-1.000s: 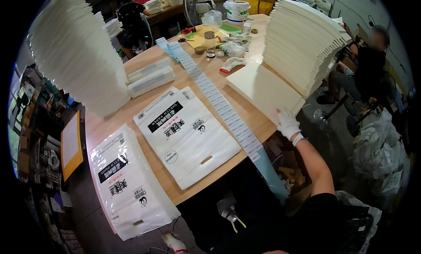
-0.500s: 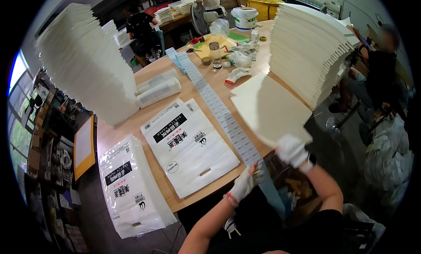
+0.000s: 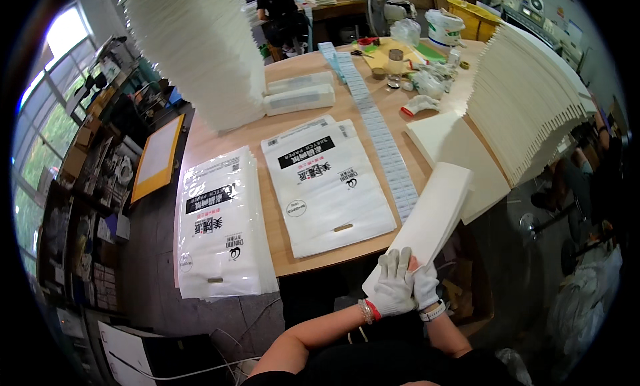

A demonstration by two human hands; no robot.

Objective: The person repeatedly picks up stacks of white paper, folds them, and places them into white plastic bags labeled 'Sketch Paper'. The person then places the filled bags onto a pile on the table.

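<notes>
A bundle of white paper sheets (image 3: 435, 209), curled over lengthwise, slants above the table's front edge. My left hand (image 3: 393, 283), in a white glove with a reddish bare thumb tip, lies on the lower end of the bundle, fingers stretched flat over it. Close against it, my right hand (image 3: 425, 287), gloved too, grips the lower right edge; its fingers are partly hidden. Behind the bundle, more white paper (image 3: 490, 179) lies flat. Left of my hands are a white printed plastic bag (image 3: 333, 199) on other bags, and a glossy pile of similar bags (image 3: 213, 243) overhanging the edge.
Tall paper stacks stand at the left (image 3: 200, 59) and right (image 3: 533, 99). A label strip (image 3: 377, 129) runs across the table (image 3: 300, 129). Clear-wrapped rolls (image 3: 299, 99), a glass (image 3: 395, 69), a loose glove (image 3: 420, 105) and a bucket (image 3: 443, 29) lie farther back. Other people sit beyond.
My right hand has come from the flat paper toward my body with a bundle of sheets, now curled over. My left hand has moved from the label strip onto it. The view has shifted left.
</notes>
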